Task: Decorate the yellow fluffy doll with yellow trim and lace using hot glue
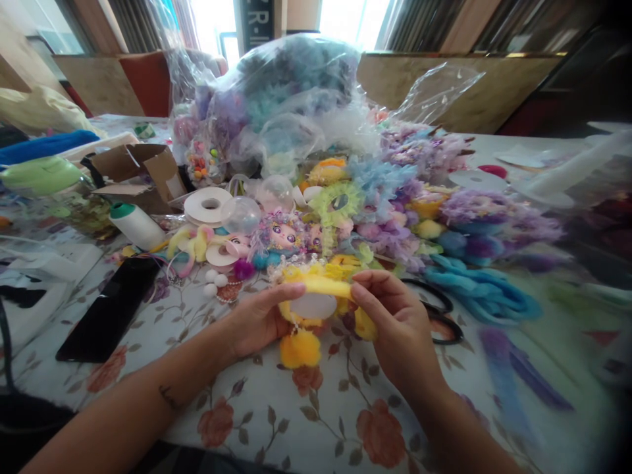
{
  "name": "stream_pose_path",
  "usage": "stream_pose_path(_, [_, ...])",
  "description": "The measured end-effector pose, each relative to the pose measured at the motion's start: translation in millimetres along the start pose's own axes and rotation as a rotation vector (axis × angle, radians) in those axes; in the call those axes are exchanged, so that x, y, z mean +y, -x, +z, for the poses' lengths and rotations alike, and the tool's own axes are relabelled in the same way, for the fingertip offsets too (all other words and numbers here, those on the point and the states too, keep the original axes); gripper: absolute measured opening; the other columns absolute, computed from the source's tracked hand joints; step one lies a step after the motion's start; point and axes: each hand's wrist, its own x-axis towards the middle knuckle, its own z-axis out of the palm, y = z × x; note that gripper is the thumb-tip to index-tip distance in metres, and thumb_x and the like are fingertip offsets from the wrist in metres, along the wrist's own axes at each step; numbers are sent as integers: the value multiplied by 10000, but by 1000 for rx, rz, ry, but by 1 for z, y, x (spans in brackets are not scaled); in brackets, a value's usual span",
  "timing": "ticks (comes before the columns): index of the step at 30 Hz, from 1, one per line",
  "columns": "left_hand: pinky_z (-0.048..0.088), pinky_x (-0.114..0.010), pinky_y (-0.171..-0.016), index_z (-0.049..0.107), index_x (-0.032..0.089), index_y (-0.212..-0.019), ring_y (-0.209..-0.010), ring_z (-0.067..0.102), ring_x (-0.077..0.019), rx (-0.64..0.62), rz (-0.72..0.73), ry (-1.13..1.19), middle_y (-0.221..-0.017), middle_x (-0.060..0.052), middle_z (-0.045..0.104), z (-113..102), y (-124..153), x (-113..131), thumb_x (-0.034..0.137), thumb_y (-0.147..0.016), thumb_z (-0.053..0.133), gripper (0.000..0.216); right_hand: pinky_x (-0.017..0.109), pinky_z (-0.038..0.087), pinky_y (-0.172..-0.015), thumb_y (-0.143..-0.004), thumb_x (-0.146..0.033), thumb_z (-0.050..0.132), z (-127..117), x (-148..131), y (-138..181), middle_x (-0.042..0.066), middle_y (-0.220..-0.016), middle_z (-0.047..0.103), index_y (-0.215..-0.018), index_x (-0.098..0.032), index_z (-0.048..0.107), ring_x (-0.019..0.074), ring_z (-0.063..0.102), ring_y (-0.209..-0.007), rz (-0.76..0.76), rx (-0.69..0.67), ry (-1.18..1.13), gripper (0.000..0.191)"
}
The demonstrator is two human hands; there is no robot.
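My left hand (264, 317) grips a yellow fluffy ornament (289, 309) by its left side, the thumb on top. A pale oval disc (313, 306) shows on the side turned to me. Across its upper edge runs a soft yellow strip (328, 287); my right hand (395, 319) pinches the strip's right end between thumb and fingers. From the ornament a short string of beads leads down to an orange-yellow pompom (300, 349). Black-handled scissors (447, 327) lie just beyond my right hand, partly hidden by it.
Doll-face ornaments (284, 236), ribbon spools (207, 205) and a large clear bag (296, 79) of fluffy pieces crowd the table's far side. Left are a black phone (108, 309), a thread cone (135, 226) and a cardboard box (135, 174). Blue tulle (486, 289) lies right.
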Motion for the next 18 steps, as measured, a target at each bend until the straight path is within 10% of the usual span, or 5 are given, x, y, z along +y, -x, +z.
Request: stream_pose_path(18, [415, -403, -1081, 755, 82, -988, -1187, 606, -310, -42, 96, -23, -1067, -153, 746, 2, -1, -3, 223, -795, 731, 241, 234, 515, -574, -773, -311, 778, 5, -1, 6, 1, -783, 662, -884, -226, 651, 137, 603, -649, -160, -112, 233, 189])
